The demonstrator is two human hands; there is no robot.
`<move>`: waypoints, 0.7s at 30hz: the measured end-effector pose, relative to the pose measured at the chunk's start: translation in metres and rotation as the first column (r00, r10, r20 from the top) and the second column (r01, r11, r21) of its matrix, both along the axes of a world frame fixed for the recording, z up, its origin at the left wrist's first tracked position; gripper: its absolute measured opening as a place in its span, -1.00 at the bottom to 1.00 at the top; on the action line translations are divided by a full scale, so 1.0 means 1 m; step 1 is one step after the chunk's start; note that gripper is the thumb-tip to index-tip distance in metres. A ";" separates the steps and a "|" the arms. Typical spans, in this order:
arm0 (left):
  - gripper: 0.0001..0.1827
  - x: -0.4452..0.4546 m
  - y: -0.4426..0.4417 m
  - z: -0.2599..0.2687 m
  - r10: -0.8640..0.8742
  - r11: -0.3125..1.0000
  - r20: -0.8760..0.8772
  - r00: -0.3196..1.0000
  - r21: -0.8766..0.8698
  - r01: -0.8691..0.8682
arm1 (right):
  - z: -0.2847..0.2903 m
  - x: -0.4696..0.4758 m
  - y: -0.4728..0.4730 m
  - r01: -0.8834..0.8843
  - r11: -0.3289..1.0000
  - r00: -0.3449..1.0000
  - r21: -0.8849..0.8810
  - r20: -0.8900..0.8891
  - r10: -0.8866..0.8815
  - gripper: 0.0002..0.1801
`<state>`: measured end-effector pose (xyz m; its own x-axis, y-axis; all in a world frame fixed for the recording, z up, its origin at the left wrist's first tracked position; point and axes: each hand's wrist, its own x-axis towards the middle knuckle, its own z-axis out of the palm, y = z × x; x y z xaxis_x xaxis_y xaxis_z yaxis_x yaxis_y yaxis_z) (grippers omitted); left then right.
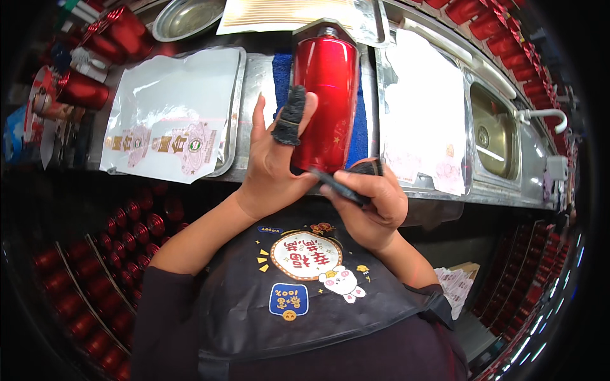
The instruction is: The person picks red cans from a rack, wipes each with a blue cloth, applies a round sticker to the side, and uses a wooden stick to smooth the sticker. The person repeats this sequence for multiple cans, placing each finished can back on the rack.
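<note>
A glossy red bottle (326, 90) lies on its side before me, its threaded silver neck pointing away. Small gold stars decorate its lower part. A blue towel (358, 138) shows on both sides of it. My left hand (274, 152) holds the bottle's left side, index finger against the wall and thumb by the base. A black fabric sleeve (288, 121) covers that index finger. Between thumb and fingers, my right hand (374, 205) grips a slim dark hand tool (343, 188), its blurred tip close to the bottle's base. Black wrapping also covers a right finger.
Trays with printed transfer sheets lie left (167, 105) and right (421, 105) of the bottle. A metal bowl (188, 19) stands behind at left, a sink (494, 128) with a white faucet at far right. Red bottles (76, 285) crowd racks below the counter.
</note>
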<state>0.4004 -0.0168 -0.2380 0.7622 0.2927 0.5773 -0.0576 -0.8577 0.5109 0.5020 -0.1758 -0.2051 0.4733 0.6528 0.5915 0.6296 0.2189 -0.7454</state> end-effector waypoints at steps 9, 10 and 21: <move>0.10 -0.005 0.000 -0.012 -0.058 0.940 -0.140 0.988 -0.340 0.007 | 0.000 0.048 -0.013 -0.020 0.979 0.933 -0.203 -0.356 -0.055 -0.82; 0.11 -0.005 0.001 -0.015 -0.085 0.945 -0.124 0.989 -0.326 0.040 | -0.002 0.055 -0.009 -0.063 0.973 0.943 -0.223 -0.332 -0.015 -0.83; 0.07 0.001 -0.006 -0.011 0.016 0.964 -0.130 0.991 -0.261 -0.050 | -0.015 0.039 0.025 -0.087 0.990 0.881 0.107 0.472 0.026 -0.71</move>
